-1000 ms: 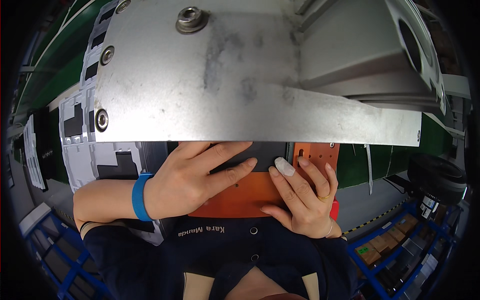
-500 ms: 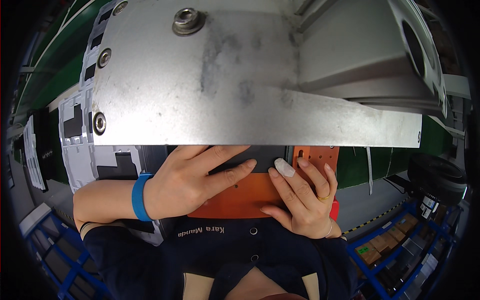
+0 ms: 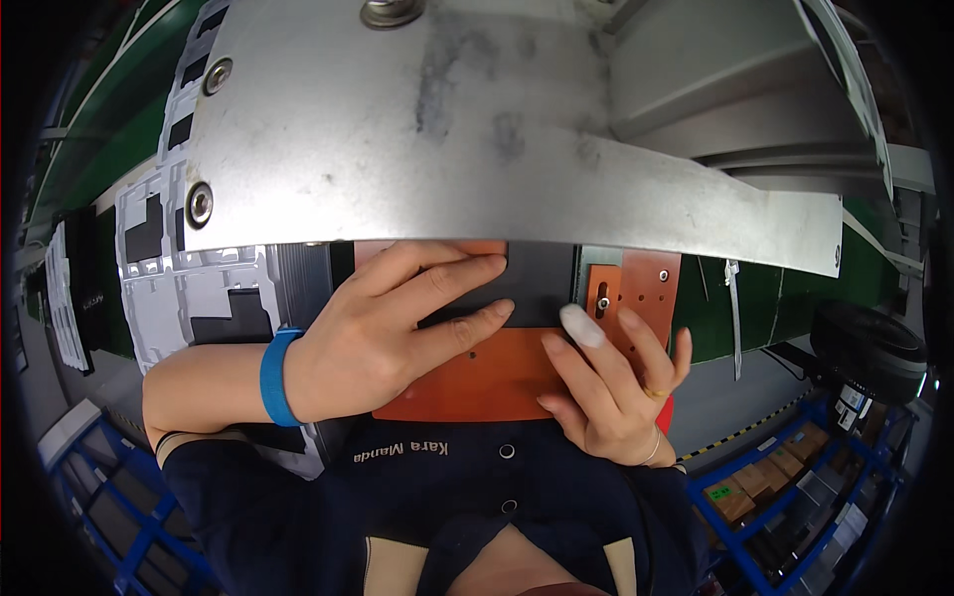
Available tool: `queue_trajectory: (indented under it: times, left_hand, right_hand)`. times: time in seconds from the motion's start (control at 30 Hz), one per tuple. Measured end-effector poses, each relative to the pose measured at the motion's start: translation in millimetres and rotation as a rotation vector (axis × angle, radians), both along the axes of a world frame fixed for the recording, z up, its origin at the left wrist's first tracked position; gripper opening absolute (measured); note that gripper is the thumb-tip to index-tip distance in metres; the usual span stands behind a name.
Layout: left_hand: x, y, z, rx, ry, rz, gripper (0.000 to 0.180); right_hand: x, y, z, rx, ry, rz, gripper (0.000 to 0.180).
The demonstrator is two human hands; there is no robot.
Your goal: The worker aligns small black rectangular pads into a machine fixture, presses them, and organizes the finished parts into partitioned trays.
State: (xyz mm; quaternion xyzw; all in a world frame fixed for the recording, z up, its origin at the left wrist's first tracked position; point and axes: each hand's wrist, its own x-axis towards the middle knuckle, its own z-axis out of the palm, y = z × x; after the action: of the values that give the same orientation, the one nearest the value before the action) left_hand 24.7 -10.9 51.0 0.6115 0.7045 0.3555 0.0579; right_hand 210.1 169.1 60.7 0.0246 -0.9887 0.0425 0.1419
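below, two hands, left hand (image 3: 383,333) and right hand (image 3: 611,392), flat, open, apparently pressing one dark sheet (image 3: 537,283), one orange plate (image 3: 487,372)

That big grey metal plate (image 3: 497,139) hid the far end of the dark sheet (image 3: 537,283) and the top of the orange board (image 3: 497,372) under it. The left hand (image 3: 383,333) covered much of the sheet's near part, and the plate's top ran off the picture.

– How's the light?
– Bright and even from above; the metal plate (image 3: 477,129) over the hands shines softly, with dull smudges and no hard glare.
– Shadows?
– Dim beneath the plate's edge, over the fingertips.
– Sharpness?
– Crisp centrally; edges bend and the corners go black.
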Motion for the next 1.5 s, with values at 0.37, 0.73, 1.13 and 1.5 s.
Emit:
queue_trajectory:
  times: [0.37,0.73,1.13,1.5]
  left_hand:
    - [3.5,1.5,-0.4,-0.042,-0.019,0.009,0.038]
    - [-1.2,0.5,-4.8,-0.021,0.031,-0.001,0.043]
    - [-7.2,-0.3,-10.2,0.106,0.104,-0.058,0.036]
    - [-56.1,-176.2,24.4,-0.136,0.485,0.633,0.035]
  right_hand:
    - [-1.0,3.1,0.7,0.002,-0.119,0.016,0.051]
    - [-7.4,1.0,-3.7,-0.023,-0.109,0.002,0.052]
    - [-4.4,38.1,-25.3,-0.162,0.298,-0.067,0.038]
    - [-22.1,79.9,-31.1,-0.171,0.365,-0.109,0.029]
